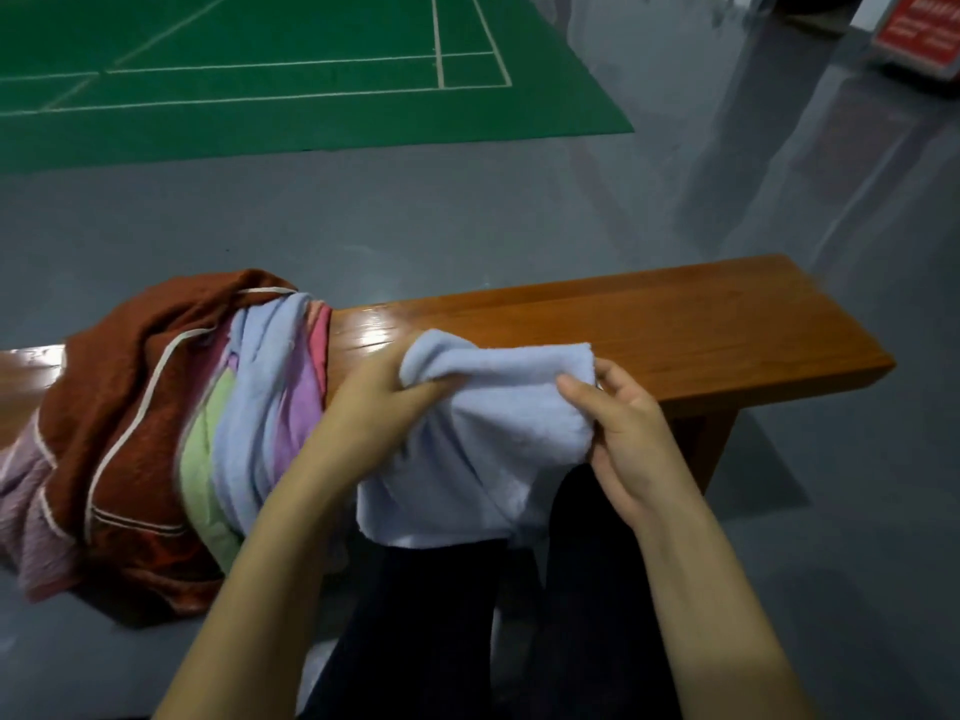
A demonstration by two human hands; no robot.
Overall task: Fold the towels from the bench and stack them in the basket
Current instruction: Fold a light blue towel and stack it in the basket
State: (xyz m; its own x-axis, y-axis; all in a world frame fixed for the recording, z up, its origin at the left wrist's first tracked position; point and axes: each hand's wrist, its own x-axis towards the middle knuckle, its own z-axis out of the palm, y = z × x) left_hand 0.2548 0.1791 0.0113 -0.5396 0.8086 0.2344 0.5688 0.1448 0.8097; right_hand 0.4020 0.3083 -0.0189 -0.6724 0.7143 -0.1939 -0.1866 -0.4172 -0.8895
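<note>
A pale blue towel [498, 423] hangs over the front edge of the wooden bench [649, 324], partly bunched. My left hand [379, 407] grips its upper left corner, fingers curled into the cloth. My right hand [628, 433] pinches its right edge between thumb and fingers. A heap of unfolded towels [171, 423] lies on the bench to the left: a rust-brown one with white stripes on top, with green, blue, lilac and pink ones beside it. No basket is in view.
The bench's right half shows bare glossy wood. Grey floor surrounds it, with a green court mat [260, 70] beyond and a red sign [919, 33] at the top right. My dark trouser legs [519, 615] are below the towel.
</note>
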